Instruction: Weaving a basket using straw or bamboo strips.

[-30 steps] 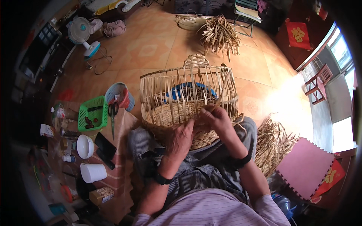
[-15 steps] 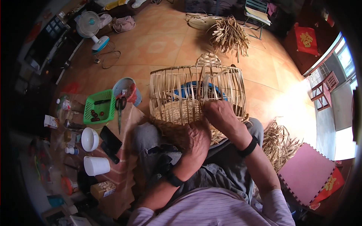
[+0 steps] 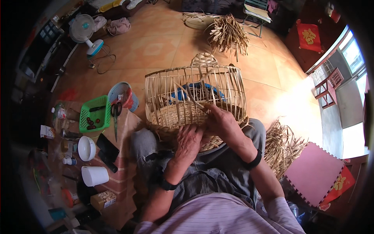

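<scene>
The straw-coloured basket point(image 3: 171, 117) sat across the person's lap, against the grey striped trousers point(image 3: 255, 134), a place that probably kept it steady and left both hands free for its near edge. The left hand point(image 3: 189, 138) lay over that dense edge with its fingers close together, perhaps to brace it; whether it gripped anything underneath could not be told. The right hand point(image 3: 223, 121), just beside it, had thumb and forefinger clamped on a flat strip point(image 3: 193, 100), which slanted far and left from the fingertips across the open stakes. Held so near its lower end, the strip was presumably easier to steer.

On the worktop point(image 3: 128, 117) to the left, the scissors point(image 3: 116, 110) lay along the side closest to the basket, likely so that they stayed within reach. A green plastic tray point(image 3: 83, 111), a white bowl point(image 3: 87, 148) and a white cup point(image 3: 95, 176) stood farther left. A heap of dry strips point(image 3: 282, 144) lay to the right, near the knee, which seemed handy for the right side.

The basket looked half solid, half open: a thick, tightly plaited part in pale and golden tones near the person, then thin, uneven stakes reaching a slender far rim. A plump braided piece point(image 3: 203, 59) stood up at that rim, and a blue basin point(image 3: 177, 94) showed through the gaps.
</scene>
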Tool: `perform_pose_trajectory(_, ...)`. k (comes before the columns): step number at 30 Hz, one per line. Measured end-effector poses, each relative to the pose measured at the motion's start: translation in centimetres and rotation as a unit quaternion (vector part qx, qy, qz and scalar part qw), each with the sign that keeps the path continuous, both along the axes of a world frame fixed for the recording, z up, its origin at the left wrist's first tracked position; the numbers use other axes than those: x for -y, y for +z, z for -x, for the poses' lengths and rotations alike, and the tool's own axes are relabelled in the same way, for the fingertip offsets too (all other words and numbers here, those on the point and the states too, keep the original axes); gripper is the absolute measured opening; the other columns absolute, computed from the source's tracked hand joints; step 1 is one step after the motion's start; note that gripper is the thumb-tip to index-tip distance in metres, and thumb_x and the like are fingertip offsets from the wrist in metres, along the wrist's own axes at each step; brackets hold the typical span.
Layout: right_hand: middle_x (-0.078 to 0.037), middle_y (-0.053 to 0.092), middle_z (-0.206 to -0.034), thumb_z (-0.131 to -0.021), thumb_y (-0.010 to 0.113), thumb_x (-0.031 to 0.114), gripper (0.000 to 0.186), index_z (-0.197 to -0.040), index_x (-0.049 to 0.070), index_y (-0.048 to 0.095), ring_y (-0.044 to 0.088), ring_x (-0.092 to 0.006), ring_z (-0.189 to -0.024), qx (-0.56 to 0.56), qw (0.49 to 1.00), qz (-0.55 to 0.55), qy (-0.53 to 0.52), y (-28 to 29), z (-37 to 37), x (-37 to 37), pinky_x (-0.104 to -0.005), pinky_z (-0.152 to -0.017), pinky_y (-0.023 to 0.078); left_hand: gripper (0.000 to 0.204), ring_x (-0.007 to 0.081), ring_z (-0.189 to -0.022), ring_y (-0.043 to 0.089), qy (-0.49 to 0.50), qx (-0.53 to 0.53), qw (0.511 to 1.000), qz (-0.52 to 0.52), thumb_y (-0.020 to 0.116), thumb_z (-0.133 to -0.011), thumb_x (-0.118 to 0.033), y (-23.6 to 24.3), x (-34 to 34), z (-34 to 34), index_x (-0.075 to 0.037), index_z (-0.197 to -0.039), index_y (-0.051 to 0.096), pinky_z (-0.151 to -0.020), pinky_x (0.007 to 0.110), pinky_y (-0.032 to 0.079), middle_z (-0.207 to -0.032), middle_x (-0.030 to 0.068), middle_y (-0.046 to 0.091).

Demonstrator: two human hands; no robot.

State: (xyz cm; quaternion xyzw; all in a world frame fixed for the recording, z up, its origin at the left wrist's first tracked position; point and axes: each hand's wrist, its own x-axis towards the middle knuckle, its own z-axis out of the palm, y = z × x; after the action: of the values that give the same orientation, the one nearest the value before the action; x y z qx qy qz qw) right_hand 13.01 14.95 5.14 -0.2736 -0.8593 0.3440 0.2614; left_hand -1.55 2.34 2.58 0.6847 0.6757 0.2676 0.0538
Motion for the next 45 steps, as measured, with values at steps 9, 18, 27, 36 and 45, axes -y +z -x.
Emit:
perform_pose_trajectory(9, -0.003, 0.073, -0.095, -0.096, 0.079, 0.009, 0.035, -0.125, 0.005, 0.060, 0.074, -0.0132, -0.078, -0.258, 0.847, 0.462, -0.049, -4.3, -4.8, 2.3, -0.0270, -0.070, 0.062, 0.052, 0.0313, -0.105, 0.064, -0.028, 0.053, 0.998, 0.023, 0.082, -0.083, -0.014, 0.8, 0.2, 0.5, -0.009, -0.132, 0.065, -0.095, 0.045, 0.048, -0.106, 0.0102, 0.067)
perform_pose_trajectory(18, -0.002, 0.072, -0.094, -0.100, 0.075, 0.016, 0.020, -0.111, 0.008, 0.062, 0.070, -0.0110, -0.075, -0.323, 0.799, 0.503, -0.062, -4.2, -5.4, 2.2, -0.0254, -0.069, 0.058, 0.031, 0.0341, -0.110, 0.064, 0.032, 0.049, 0.995, -0.082, 0.066, -0.096, -0.002, 3.7, 0.3, -1.1, -0.005, -0.127, 0.069, -0.096, 0.045, 0.052, -0.119, 0.0133, 0.065)
perform_pose_trajectory(27, 0.005, 0.059, -0.081, -0.105, 0.071, 0.031, 0.033, -0.099, 0.000, 0.062, 0.049, -0.0028, -0.077, -0.156, 0.923, 0.352, -0.025, -6.1, -1.6, 3.7, -0.0254, -0.064, 0.045, 0.016, 0.0417, -0.103, 0.063, 0.015, 0.060, 0.998, -0.027, 0.056, -0.103, -0.005, -0.8, -0.8, 0.2, 0.000, -0.114, 0.066, -0.086, 0.047, 0.051, -0.105, 0.0201, 0.061)
perform_pose_trajectory(36, -0.004, 0.066, -0.072, -0.111, 0.057, 0.041, 0.049, -0.076, 0.006, 0.063, 0.070, -0.0154, -0.076, -0.281, 0.741, 0.598, 0.120, -2.4, -10.2, 6.9, -0.0284, -0.073, 0.052, 0.023, 0.0425, -0.104, 0.061, 0.016, -0.010, 0.996, -0.091, 0.050, -0.109, -0.016, -4.0, -0.7, 0.7, 0.000, -0.116, 0.065, -0.093, 0.049, 0.048, -0.108, 0.0205, 0.062)
perform_pose_trajectory(45, -0.013, 0.075, -0.091, -0.115, 0.041, 0.044, 0.052, -0.101, 0.003, 0.070, 0.075, -0.0210, -0.075, -0.340, 0.781, 0.507, -0.127, -8.7, -28.7, 5.6, -0.0320, -0.070, 0.064, 0.027, 0.0400, -0.104, 0.063, 0.042, -0.043, 0.993, -0.100, 0.046, -0.111, -0.017, -3.9, -0.6, 1.0, 0.001, -0.118, 0.064, -0.091, 0.048, 0.050, -0.110, 0.0191, 0.063)
